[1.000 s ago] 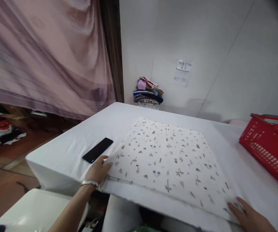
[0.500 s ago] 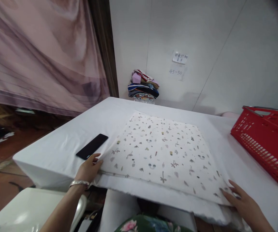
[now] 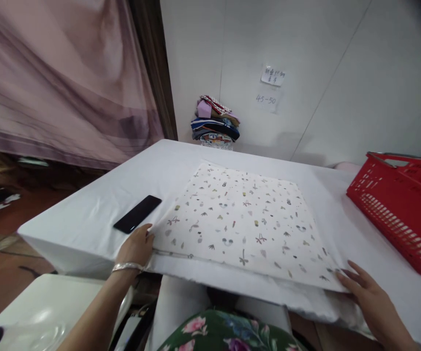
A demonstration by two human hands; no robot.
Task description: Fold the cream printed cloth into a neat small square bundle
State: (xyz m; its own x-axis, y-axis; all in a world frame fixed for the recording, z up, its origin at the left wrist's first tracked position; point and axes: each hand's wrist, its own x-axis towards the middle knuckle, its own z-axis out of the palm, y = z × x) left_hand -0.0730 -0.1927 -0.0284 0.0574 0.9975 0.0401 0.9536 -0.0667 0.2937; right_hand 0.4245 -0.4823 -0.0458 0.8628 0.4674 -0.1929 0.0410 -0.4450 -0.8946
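Observation:
A white cloth printed with small motifs lies spread and folded in layers on the white-covered table. At its near left corner is my left hand, wearing a silver bracelet, the fingers closed on the cloth's edge. My right hand grips the near right corner between thumb and fingers. The fingertips of both hands are partly hidden. A black phone rests just beyond my left hand.
The red plastic basket stands on the table's right side. Folded clothes are stacked by the back wall, left of paper notes. A pink curtain hangs at left. Beside my left forearm is a white stool.
The view has tipped slightly downward, showing more of the floral garment on my lap. Both hands stay at the cloth's near corners, and the cloth lies almost the same.

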